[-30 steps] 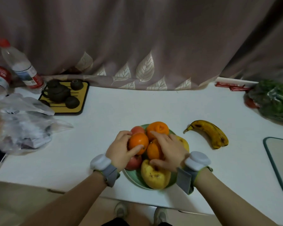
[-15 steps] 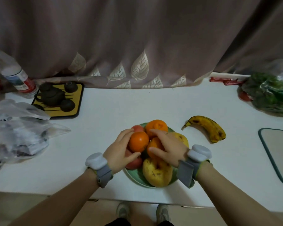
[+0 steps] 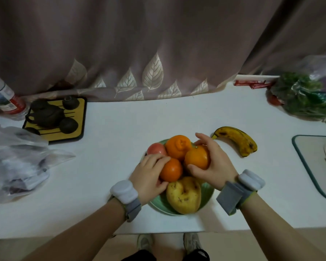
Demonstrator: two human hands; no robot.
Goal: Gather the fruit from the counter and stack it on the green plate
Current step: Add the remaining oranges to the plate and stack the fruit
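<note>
Both hands (image 3: 149, 174) round oranges (image 3: 171, 169) on plate (image 3: 159, 203)

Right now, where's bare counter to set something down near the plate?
Bare counter lies between the tea tray and green plate, and behind the plate toward the curtain. Crowded: the plate itself, both hands on oranges; banana sits to its right, plastic bags far left.
</note>
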